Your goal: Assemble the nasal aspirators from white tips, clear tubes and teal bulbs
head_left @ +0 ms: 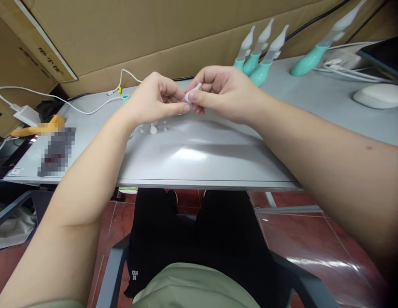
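Observation:
Above the grey table, both hands meet at a small white nozzle tip. My right hand pinches the tip between thumb and fingers, its narrow end pointing up and to the right. My left hand is closed at the wide lower end, thumb stretched along it. My fingers partly hide that end, so I cannot tell whether another piece is joined there. Below my left hand, several small white pieces lie on the table, among them a drop-shaped tip. Behind my right hand stand three nasal aspirators with teal bulbs and white nozzles.
Another nasal aspirator leans farther right, near white cables and a white mouse. A white cable with a charger crosses the left side, by a yellow-handled tool. Cardboard walls the back of the grey table.

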A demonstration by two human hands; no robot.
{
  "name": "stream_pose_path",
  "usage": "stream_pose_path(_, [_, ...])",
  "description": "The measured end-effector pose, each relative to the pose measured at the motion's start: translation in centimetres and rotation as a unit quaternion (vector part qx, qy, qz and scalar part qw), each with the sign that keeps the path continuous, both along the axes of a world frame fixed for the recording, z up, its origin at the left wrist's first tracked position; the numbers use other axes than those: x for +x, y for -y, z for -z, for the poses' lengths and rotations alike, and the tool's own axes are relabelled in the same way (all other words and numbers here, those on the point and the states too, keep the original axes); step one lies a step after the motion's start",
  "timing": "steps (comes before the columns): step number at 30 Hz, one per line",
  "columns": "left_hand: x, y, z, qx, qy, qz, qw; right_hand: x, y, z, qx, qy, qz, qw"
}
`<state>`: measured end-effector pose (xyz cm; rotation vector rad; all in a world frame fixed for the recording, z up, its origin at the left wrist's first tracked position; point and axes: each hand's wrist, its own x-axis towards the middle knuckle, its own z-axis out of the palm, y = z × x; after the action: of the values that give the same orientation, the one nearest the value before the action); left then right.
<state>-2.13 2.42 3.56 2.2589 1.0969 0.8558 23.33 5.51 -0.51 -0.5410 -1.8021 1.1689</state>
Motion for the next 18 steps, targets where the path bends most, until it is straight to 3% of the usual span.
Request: stream_pose_path(18, [0.56,0.47,-0.42,0.037,-0.054,-0.02,0.998,-0.18,-0.21,0.31,0.04,-0.004,0.029,0.999])
